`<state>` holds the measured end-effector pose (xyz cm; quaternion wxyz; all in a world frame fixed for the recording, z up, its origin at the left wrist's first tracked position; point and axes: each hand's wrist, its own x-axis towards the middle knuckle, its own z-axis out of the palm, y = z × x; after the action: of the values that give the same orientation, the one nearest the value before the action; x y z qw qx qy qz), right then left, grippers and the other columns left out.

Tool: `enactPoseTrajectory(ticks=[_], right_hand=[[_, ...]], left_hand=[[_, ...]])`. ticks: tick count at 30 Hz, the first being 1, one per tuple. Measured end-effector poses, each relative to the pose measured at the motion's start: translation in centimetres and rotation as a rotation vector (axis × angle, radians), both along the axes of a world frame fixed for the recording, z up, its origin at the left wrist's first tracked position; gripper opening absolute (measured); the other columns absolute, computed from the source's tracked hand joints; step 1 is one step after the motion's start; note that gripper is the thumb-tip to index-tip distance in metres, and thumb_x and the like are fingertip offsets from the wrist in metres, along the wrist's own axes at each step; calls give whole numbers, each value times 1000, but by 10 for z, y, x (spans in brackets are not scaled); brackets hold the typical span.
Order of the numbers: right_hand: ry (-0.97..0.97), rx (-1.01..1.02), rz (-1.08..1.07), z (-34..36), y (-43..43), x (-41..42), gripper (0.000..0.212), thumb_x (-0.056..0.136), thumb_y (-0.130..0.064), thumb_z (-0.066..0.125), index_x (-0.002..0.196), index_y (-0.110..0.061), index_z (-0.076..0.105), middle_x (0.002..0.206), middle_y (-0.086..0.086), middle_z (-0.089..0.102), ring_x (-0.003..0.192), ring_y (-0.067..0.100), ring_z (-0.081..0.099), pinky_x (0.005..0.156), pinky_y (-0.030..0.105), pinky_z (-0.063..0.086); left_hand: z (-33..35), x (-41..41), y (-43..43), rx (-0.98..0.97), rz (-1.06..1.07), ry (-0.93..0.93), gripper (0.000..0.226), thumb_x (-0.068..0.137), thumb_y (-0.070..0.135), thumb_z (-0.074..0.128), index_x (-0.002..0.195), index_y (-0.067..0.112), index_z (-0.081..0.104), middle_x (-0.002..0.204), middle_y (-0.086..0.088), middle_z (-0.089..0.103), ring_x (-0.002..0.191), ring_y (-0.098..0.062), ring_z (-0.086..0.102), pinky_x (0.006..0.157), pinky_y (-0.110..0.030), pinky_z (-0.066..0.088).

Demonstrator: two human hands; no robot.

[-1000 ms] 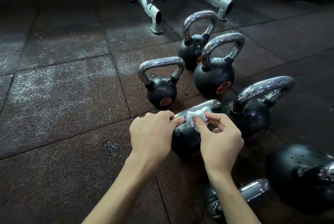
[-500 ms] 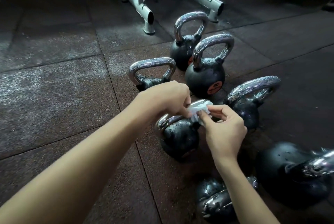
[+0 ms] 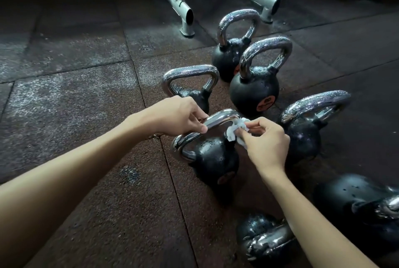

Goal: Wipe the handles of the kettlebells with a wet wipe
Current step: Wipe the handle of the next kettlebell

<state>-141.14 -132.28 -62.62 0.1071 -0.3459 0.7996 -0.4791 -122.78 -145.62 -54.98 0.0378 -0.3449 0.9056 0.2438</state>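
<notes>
While against handle [image 3: 216, 119], fingers [image 3: 262, 125] around wipe [image 3: 234, 130]

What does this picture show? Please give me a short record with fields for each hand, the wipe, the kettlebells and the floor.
left hand: grips the handle of the middle kettlebell
right hand: pinches the wipe
wipe: white, crumpled, pressed on the right bend of the handle
other kettlebells: six around it, none touched
floor: dark rubber tiles
rack: grey feet, behind the kettlebells
</notes>
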Motion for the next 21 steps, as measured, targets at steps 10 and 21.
enactPoseTrajectory(ticks=[10, 21], right_hand=[[87, 131, 150, 4, -22, -1, 19, 70, -34, 91, 80, -28, 76, 71, -15, 73, 74, 2, 72, 77, 31, 59], [68, 153, 171, 0, -19, -14, 21, 69, -32, 93, 79, -25, 76, 69, -12, 73, 70, 0, 71, 75, 28, 59]], left_hand=[[-7, 27, -10, -36, 25, 12, 21, 95, 44, 70, 112, 34, 76, 89, 13, 77, 84, -2, 69, 74, -24, 49], [-15, 0, 0, -214, 60, -44, 33, 80, 41, 82, 112, 36, 73, 97, 2, 76, 94, -27, 70, 84, -43, 58]])
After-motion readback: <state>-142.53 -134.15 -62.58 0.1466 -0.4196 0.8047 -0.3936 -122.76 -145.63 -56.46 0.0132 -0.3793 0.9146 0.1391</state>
